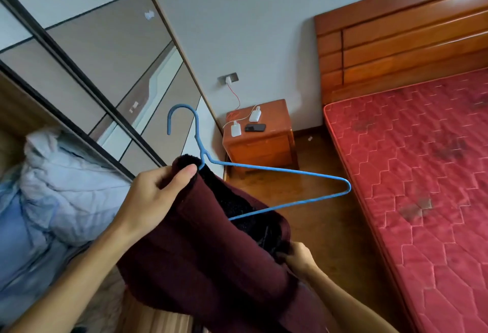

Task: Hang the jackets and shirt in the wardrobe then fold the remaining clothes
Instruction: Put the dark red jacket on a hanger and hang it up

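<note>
Between the wardrobe [105, 55] and the bed [422, 174], a person holds a dark maroon jacket [200, 253] with a black fleecy lining up in the air, seen from over their own arms. The left hand [155, 195] has its grip clenched on the jacket's collar, thumb pressed flat on top of the fabric, right where the neck of a blue wire hanger [277, 170] comes out. Whether that hand also clasps the wire itself cannot be told. The right hand [301, 256], lower and nearer the bed, has its grip closed on a fold of the jacket at its open edge, fingers curled into the cloth.

One shoulder of the hanger is hidden inside the jacket. The other juts out bare to the right, and the hook points up towards the wardrobe's sliding door.

To the left, a pale blue quilted bundle [66, 187] lies in the open wardrobe. Against the far wall stands a wooden bedside cabinet [261, 145] carrying a dark phone [255, 127] and two small white devices on cables. The bed has a red quilted mattress and a wooden headboard [396, 42]. The floor [317, 213] is dark wood.
</note>
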Available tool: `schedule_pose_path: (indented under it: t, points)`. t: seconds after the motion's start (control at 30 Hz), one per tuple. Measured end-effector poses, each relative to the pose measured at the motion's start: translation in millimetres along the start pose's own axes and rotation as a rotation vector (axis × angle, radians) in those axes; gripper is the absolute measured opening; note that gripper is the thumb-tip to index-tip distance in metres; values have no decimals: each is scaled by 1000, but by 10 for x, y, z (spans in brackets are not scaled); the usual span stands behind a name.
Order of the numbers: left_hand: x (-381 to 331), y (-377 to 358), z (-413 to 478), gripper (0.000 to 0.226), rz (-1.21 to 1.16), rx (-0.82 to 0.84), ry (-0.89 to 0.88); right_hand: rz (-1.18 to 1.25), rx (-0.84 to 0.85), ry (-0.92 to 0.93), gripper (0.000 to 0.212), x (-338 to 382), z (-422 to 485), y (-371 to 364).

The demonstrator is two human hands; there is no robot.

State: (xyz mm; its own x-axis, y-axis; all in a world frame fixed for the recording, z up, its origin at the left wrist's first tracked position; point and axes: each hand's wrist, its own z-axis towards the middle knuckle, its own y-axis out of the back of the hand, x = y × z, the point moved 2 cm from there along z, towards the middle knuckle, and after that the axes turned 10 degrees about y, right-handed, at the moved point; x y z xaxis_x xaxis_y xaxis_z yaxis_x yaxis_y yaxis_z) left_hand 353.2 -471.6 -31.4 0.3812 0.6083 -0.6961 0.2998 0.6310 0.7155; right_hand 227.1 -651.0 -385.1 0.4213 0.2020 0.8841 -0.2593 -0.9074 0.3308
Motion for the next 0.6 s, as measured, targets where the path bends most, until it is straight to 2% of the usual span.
schedule_pose_path:
  t: [0.03,0.13,0.23,0.3,0.37,0.47,0.53,0.6]
  points:
    - [22,43,-4,69,6,-17,3,33,-20,-3,5,13,35,13]
    - [143,201,-12,77,19,-64,15,21,-96,26,25,91,148,169]
    - [292,350,-24,76,16,-85,37,0,-219,112,39,363,230,448]
    - [365,405,-39,61,19,-74,68,46,-298,195,43,632,283,655]
    - [398,427,-64,34,23,-49,71,111,-377,289,46,961,316,883]
    - [517,401,-75,40,91,-26,58,212,-482,435,50,1533,290,1260]
    - [585,388,-89,33,123,-56,80,239,-474,518,48,1925,191,1436]
    - [640,360,-74,47,155,-110,123,214,-445,586,45,2252,56,1498]
